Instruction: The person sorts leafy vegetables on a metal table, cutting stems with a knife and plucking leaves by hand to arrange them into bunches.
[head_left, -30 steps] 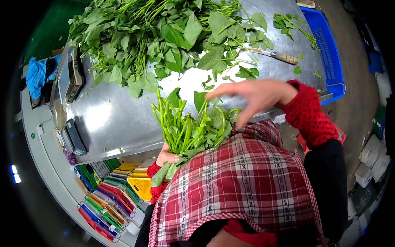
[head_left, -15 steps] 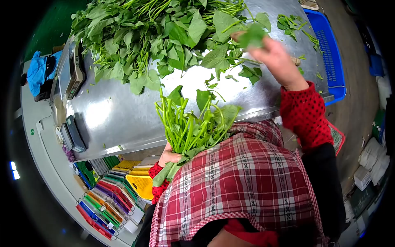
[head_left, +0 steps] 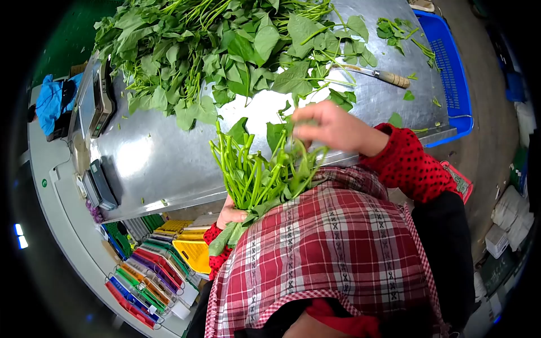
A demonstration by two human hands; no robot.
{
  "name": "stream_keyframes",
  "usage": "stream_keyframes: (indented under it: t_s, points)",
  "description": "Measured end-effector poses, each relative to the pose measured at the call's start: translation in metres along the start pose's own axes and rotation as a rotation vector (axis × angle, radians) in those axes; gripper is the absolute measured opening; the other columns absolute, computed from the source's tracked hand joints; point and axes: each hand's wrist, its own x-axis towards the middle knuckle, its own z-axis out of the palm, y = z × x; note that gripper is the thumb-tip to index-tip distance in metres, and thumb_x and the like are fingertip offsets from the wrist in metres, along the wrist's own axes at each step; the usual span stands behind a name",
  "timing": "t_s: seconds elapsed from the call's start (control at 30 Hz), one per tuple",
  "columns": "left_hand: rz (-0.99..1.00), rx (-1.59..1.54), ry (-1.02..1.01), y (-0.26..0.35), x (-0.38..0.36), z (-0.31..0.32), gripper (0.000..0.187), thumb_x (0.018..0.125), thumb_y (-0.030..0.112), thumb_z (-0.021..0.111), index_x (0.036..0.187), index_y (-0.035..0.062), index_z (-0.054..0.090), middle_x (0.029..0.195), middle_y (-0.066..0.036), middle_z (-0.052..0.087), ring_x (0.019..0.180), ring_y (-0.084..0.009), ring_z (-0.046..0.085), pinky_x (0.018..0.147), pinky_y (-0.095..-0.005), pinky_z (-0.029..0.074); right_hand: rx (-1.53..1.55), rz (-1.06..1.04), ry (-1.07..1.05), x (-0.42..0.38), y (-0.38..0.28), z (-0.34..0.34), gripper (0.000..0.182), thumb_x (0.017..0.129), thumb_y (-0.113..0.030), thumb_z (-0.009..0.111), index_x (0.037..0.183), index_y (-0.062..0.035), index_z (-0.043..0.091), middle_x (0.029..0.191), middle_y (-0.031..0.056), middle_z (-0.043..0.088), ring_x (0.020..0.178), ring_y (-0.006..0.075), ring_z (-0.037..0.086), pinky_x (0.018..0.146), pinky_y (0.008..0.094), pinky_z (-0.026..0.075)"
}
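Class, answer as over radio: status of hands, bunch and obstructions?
Left hand gripping leafy bunch. Right hand at its edge, grip blurred. Stems pointing toward table. Knife lying clear; nothing blocking.

Had right hand out past the bunch at half past one, with a green leaf in the grip and the knife mostly covered, half a second ago. Now drawn back toward seven o'clock, to the bunch's two o'clock side. Fingers curled in, versus spread wide a second ago; too blurred at the tips to confirm contact. Bared knife handle in full again. Also exposed, at the hand's three o'clock: loose leaf on the bench, previously behind wrist and cuff.
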Motion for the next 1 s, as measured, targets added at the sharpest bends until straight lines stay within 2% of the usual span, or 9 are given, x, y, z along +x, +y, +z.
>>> stream_keyframes:
  t_s: [0.07,0.17,0.27,0.37,0.47,0.57,0.8,0.87,1.0]
  points:
    - [0.006,-0.015,0.008,-0.002,-0.002,0.000,0.100,0.057,0.000,0.072,0.145,0.0063,0.026,0.138,-0.011,0.045,0.130,-0.0279,0.043,0.109,-0.0393,0.031,0.488,0.129,0.219,-0.003,0.004,-0.016,0.024,0.087,-0.007,0.058,0.108,0.0023,0.063,0.083,0.0092,0.068,0.076,0.0170,0.064,0.070,0.0289,0.051]
    - [0.016,-0.032,0.018,-0.004,-0.005,-0.001,0.099,0.057,0.000,0.072,0.145,0.0063,0.026,0.138,-0.011,0.045,0.130,-0.0279,0.043,0.109,-0.0392,0.031,0.401,-0.138,0.672,-0.006,0.025,-0.055,0.032,0.087,-0.012,0.060,0.115,0.0037,0.058,0.094,0.0120,0.066,0.087,0.0196,0.064,0.082,0.0299,0.051]
    - [0.025,-0.044,0.026,-0.004,-0.005,-0.003,0.099,0.058,0.000,0.072,0.145,0.0063,0.027,0.138,-0.011,0.045,0.130,-0.0278,0.043,0.109,-0.0392,0.031,-0.774,0.146,0.663,-0.026,0.053,-0.057,0.073,0.078,-0.023,0.071,0.139,0.0016,0.037,0.136,0.0228,0.046,0.125,0.0324,0.046,0.105,0.0401,0.036]
    - [0.029,-0.059,0.026,-0.007,-0.005,-0.003,0.098,0.058,0.000,0.072,0.145,0.0063,0.027,0.138,-0.011,0.045,0.130,-0.0278,0.043,0.109,-0.0391,0.031,-0.278,0.325,0.022,-0.043,0.037,-0.012,0.065,0.075,-0.031,0.076,0.126,0.0033,0.054,0.119,0.0189,0.061,0.105,0.0276,0.060,0.094,0.0366,0.046]
    - [0.025,-0.067,0.029,-0.006,-0.003,0.000,0.098,0.058,0.001,0.072,0.145,0.0062,0.027,0.138,-0.011,0.045,0.130,-0.0277,0.043,0.109,-0.0390,0.031,0.193,0.266,-0.096,-0.036,0.039,0.036,0.044,0.078,-0.022,0.074,0.114,0.0000,0.063,0.099,0.0101,0.068,0.088,0.0182,0.063,0.082,0.0308,0.050]
    - [0.026,-0.062,0.039,-0.005,-0.004,0.001,0.097,0.059,0.001,0.072,0.145,0.0062,0.028,0.138,-0.011,0.045,0.129,-0.0277,0.043,0.109,-0.0389,0.031,0.192,0.077,0.000,-0.028,0.042,0.039,0.017,0.082,-0.017,0.068,0.084,-0.0010,0.071,0.071,0.0044,0.067,0.062,0.0099,0.057,0.060,0.0266,0.046]
    - [0.061,-0.074,0.030,-0.009,-0.002,0.001,0.096,0.059,0.001,0.072,0.145,0.0061,0.028,0.138,-0.011,0.045,0.129,-0.0276,0.043,0.109,-0.0388,0.031,0.220,0.067,0.919,-0.044,0.029,-0.060,0.029,0.080,-0.018,0.069,0.102,0.0022,0.068,0.082,0.0130,0.067,0.071,0.0183,0.063,0.069,0.0300,0.051]
    - [0.079,-0.073,0.031,-0.009,-0.001,0.001,0.096,0.059,0.001,0.072,0.145,0.0061,0.029,0.138,-0.011,0.045,0.129,-0.0276,0.043,0.109,-0.0387,0.031,-1.150,0.132,0.857,-0.057,0.043,-0.054,0.069,0.076,-0.022,0.073,0.129,0.0099,0.044,0.127,0.0299,0.049,0.116,0.0390,0.051,0.099,0.0422,0.042]
    - [0.143,-0.049,0.013,-0.004,0.003,0.009,0.095,0.060,0.001,0.072,0.144,0.0061,0.029,0.138,-0.011,0.045,0.129,-0.0275,0.043,0.109,-0.0386,0.031,-0.234,0.252,-0.008,-0.055,0.043,0.017,0.106,0.065,-0.051,0.081,0.141,0.0058,0.033,0.142,0.0275,0.038,0.132,0.0383,0.039,0.112,0.0415,0.028]
